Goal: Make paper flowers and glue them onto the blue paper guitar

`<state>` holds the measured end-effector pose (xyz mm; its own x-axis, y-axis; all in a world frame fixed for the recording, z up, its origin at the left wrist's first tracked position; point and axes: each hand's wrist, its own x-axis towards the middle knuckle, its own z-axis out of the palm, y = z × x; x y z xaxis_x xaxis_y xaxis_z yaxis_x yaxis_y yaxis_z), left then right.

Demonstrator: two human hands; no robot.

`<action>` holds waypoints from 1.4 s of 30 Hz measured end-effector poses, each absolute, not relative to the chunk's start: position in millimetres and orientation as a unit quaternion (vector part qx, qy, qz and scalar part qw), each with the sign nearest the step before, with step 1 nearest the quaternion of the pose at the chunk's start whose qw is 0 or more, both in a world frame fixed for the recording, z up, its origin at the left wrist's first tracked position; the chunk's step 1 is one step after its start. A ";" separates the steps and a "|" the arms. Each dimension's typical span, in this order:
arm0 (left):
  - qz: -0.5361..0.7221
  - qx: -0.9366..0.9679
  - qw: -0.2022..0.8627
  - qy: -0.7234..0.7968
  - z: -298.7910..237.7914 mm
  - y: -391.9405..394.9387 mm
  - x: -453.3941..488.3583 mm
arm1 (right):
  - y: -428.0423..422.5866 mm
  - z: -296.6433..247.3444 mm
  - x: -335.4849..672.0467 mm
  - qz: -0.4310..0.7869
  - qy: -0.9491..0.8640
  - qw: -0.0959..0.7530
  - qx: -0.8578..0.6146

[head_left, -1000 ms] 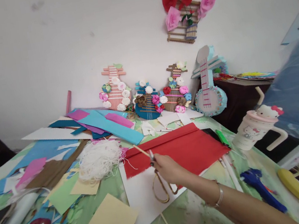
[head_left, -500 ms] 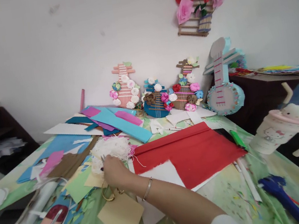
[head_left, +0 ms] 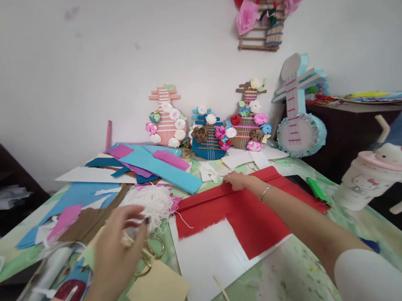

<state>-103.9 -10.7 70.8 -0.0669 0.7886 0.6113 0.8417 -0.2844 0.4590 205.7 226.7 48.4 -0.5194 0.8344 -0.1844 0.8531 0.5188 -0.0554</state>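
Observation:
My right hand (head_left: 235,180) reaches to the far folded edge of the red crepe paper (head_left: 258,213), its fingers curled and pinched on that edge. The red paper lies on a white sheet (head_left: 209,263). On the left, my left hand (head_left: 118,243) hovers with fingers apart and nothing visible in them. It is near a tangled heap of white string (head_left: 150,206) and gold-handled scissors (head_left: 147,256). The scissor blades are hidden behind this hand. A cream square of paper (head_left: 160,298) lies just below the scissor handles.
Coloured paper strips (head_left: 165,167) are piled at the back left. Flower-trimmed paper instruments (head_left: 207,139) lean on the wall. A cup with a straw (head_left: 369,178) stands at the right edge, a green marker (head_left: 317,190) beside it. A phone (head_left: 11,290) lies at left.
My right hand has moved from the string and scissors, right and away, to the far edge of the red paper. My left hand has come into view on the left.

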 end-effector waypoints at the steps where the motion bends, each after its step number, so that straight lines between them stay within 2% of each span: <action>1: -0.403 -0.706 0.021 -0.581 64.5 4.9 -97.0 | 229.7 47.4 216.0 -0.065 0.867 0.084 0.487; 4: -0.291 -0.796 0.003 -0.530 41.8 60.9 -75.3 | 232.2 46.1 232.2 -0.055 0.870 0.110 0.477; 8: -0.101 -0.831 -0.026 -0.546 21.2 115.7 -54.5 | 229.1 46.2 239.9 -0.027 0.877 0.115 0.465; 11: -0.046 -0.829 -0.034 -0.557 19.5 132.4 -47.1 | 224.7 47.1 247.8 -0.006 0.885 0.111 0.453; 20: -0.047 -0.838 -0.055 -0.541 34.3 150.4 -53.0 | 208.2 64.7 278.6 0.015 0.893 0.078 0.442; 29: -0.083 -0.851 -0.034 -0.518 67.5 110.0 -66.9 | 193.4 65.4 291.9 -0.013 0.916 0.044 0.398; 38: -0.175 -0.799 -0.186 -0.544 67.5 94.7 -89.2 | 200.0 60.6 267.8 -0.007 0.925 0.031 0.379; 42: -0.146 -0.837 -0.140 -0.509 74.8 97.3 -94.1 | 208.1 66.5 267.1 0.006 0.929 0.036 0.368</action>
